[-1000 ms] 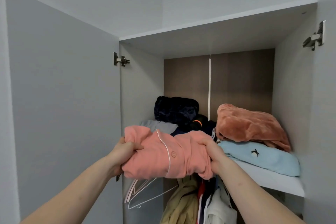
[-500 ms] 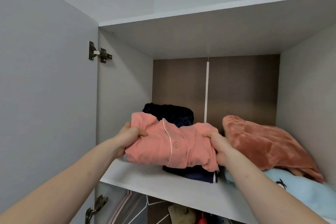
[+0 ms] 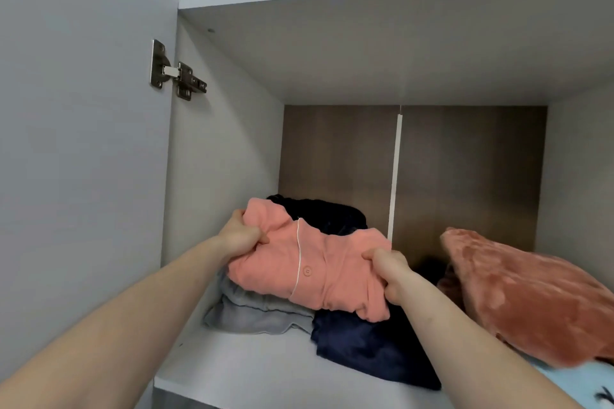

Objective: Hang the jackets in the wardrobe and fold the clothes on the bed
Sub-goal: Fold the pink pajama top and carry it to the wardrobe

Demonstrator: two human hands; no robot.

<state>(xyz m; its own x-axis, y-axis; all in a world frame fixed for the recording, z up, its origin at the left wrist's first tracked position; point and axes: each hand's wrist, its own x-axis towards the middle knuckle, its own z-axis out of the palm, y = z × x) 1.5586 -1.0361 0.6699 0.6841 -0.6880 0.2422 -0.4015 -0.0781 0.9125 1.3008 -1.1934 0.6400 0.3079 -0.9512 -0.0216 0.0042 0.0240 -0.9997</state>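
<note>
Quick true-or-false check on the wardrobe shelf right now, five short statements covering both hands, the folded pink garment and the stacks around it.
1. Both hands grip the folded pink garment. True: the left hand holds its left end, the right hand its right end.
2. The pink garment is over a grey folded garment and a dark navy one. True.
3. The shelf holds nothing else. False: a rust-coloured fluffy item lies at the right, over a light blue one.
4. The pink garment hangs on a hanger. False: it is folded and held by hand.
5. The wardrobe door is shut. False: it stands open, its hinge exposed.
</note>
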